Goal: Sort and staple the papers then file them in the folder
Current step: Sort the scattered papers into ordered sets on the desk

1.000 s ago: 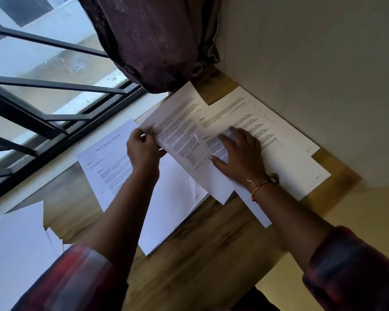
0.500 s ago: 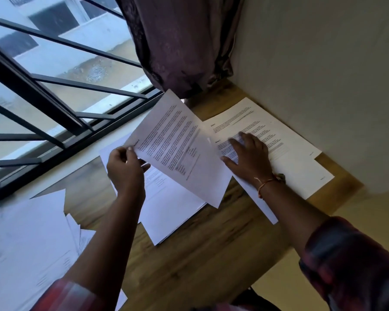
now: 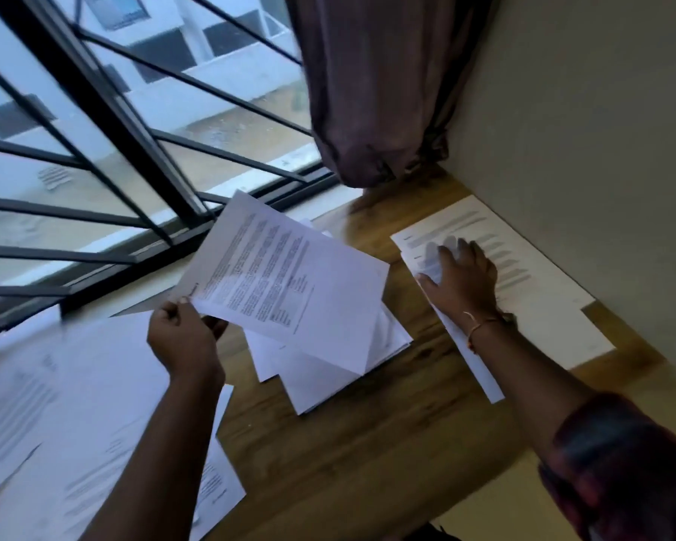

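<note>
The left hand (image 3: 184, 337) pinches one corner of a white sheet of printed paper (image 3: 285, 283) and holds it tilted in the air, above the brown wooden bench (image 3: 348, 454). Under that raised sheet, a fanned stack of white papers (image 3: 321, 384) lies on the bench. The right hand (image 3: 461, 283) lies flat, fingers straight and spread, pressing down on a second pile of white printed papers (image 3: 539, 302) that sits against the pale wall (image 3: 601, 111). A thin orange bracelet (image 3: 481, 326) circles that wrist. A loose spread of white sheets (image 3: 75, 404) covers the bench's left end, below the black window bars (image 3: 94, 111). A dark purple curtain (image 3: 375, 91) hangs in the corner.
</note>
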`<state>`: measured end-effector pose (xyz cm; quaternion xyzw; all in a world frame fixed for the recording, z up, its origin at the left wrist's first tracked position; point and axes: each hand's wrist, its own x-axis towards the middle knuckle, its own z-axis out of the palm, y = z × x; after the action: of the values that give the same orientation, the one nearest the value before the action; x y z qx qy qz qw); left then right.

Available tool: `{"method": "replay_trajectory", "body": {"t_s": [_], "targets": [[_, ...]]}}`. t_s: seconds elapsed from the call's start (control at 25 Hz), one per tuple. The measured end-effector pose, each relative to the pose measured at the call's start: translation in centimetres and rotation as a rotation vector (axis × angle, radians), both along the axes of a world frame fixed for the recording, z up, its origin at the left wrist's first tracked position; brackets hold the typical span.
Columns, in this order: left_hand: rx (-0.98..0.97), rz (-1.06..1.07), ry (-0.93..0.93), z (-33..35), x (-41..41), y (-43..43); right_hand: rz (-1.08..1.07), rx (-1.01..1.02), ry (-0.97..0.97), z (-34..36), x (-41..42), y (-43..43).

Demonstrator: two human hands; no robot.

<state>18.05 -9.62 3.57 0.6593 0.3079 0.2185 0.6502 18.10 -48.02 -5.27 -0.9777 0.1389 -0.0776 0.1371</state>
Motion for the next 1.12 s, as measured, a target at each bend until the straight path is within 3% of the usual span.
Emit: {"method": "replay_trajectory", "body": {"t_s": [0.08,0.16,0.32,0.48,0.8,0.96,1.12], "targets": [[-0.05,0.01,0.005,0.2,-1.5,1.7,0.035,0.161,-0.155,2.8,0.5,3.6],[-0.08,-0.016,0.0,0.7,-2.7,3.1,0.119,0.375,-0.167,6.8,0.8,7.5],[-0.067,-0.03,-0.017,2.3,-6.0,7.9,0.411,0.638,0.05,12.4,0.6,16.4],[-0.053,-0.044,0.01,1.9,-9.5,13.2,0.587,0.847,0.282,12.3,-1.3,23.3],[-0.294,-0.162,0.315,-2.7,-17.5,22.0,0.441,0.855,0.372,6.2,-7.0,33.9],[-0.123,-0.219,0.402,-4.6,-19.7,24.6,0.336,0.795,0.399,5.1,-9.3,36.5],[0.41,-0.213,0.545,-5.2,-20.2,27.2,0.253,0.746,0.381,4.8,-11.3,37.8]]}}
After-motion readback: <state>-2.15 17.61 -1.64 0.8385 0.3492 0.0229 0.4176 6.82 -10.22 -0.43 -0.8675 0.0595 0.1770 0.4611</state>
